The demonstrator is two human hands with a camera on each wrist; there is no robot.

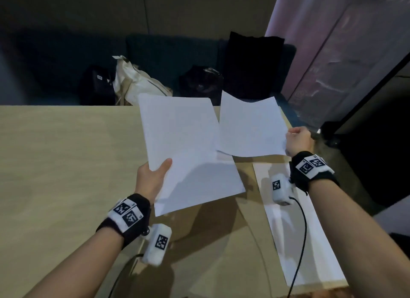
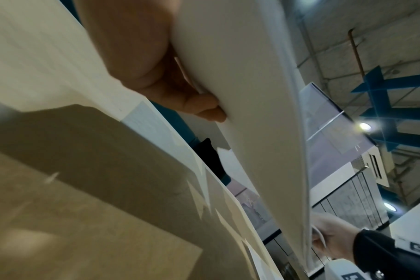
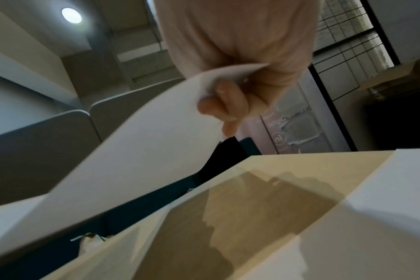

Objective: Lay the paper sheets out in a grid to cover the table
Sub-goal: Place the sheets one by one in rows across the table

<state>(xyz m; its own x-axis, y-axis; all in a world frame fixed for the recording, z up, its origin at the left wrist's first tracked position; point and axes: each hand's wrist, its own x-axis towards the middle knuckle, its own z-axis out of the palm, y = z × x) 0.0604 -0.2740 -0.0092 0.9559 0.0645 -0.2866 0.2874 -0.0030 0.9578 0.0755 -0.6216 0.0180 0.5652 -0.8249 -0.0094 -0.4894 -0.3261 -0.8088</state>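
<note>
My left hand (image 1: 153, 175) grips a stack of white paper sheets (image 1: 186, 151) above the wooden table (image 1: 66, 164), thumb on top; the left wrist view shows the fingers (image 2: 204, 108) curled under the stack (image 2: 252, 94). My right hand (image 1: 298, 141) pinches the right edge of a single white sheet (image 1: 250, 129), held in the air over the table's far right corner. In the right wrist view that sheet (image 3: 144, 136) bends down from the fingers (image 3: 226, 106). Another white sheet (image 1: 299, 231) lies flat along the table's right edge, under my right forearm.
Beyond the table's far edge sit a cream tote bag (image 1: 135, 82), black bags (image 1: 95, 84) and a dark seat back (image 1: 253, 62). A glass partition (image 1: 332, 53) stands at the right. Cables (image 1: 299, 242) hang from both wrist cameras.
</note>
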